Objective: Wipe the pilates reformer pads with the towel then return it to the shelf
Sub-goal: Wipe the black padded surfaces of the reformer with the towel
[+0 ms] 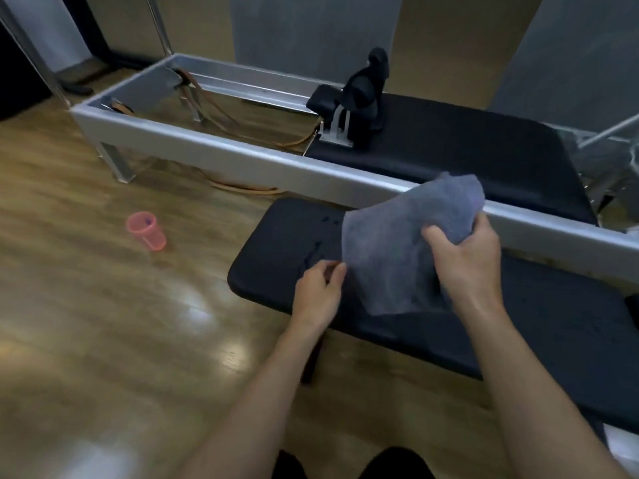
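Note:
A grey towel (397,243) hangs bunched over a long black pad (276,250) in front of me. My right hand (466,261) grips the towel's upper right part and holds it just above the pad. My left hand (320,288) hovers at the towel's lower left edge, fingers curled close to the cloth; whether it pinches the cloth I cannot tell. Small wet spots show on the pad left of the towel. Behind it lies the reformer's black carriage pad (466,146) inside a silver frame (242,157). No shelf is in view.
A pink plastic cup (147,231) stands on the wooden floor to the left. Black shoulder rests (363,98) rise from the carriage. Tan straps (221,112) lie inside the frame's open left end. Grey wall panels stand behind.

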Tool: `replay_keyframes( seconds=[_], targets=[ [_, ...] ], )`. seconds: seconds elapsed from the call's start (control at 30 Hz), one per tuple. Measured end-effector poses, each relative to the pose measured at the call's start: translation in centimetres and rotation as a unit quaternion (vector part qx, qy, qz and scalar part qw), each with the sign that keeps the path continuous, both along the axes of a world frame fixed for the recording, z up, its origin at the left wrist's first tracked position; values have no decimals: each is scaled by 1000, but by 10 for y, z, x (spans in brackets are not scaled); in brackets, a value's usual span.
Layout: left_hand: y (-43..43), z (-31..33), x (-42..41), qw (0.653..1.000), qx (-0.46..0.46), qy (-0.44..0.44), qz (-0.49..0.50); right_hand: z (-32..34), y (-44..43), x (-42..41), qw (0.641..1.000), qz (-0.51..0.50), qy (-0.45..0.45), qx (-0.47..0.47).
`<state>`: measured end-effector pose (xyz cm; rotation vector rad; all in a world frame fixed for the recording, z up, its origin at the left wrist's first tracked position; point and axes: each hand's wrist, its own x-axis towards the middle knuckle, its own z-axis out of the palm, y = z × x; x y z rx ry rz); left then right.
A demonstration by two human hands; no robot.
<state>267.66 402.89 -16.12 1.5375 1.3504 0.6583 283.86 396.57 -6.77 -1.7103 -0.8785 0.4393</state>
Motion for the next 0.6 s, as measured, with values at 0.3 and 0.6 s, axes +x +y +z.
replay_keyframes(
  seconds=[0.3,0.6],
  targets=[
    [131,-73,-66,978,106,-37,178,-66,101,-44,936,26,-350,41],
    [158,-81,-52,995,43,71,56,-155,139,-58,924,148,-313,-164]
  ],
)
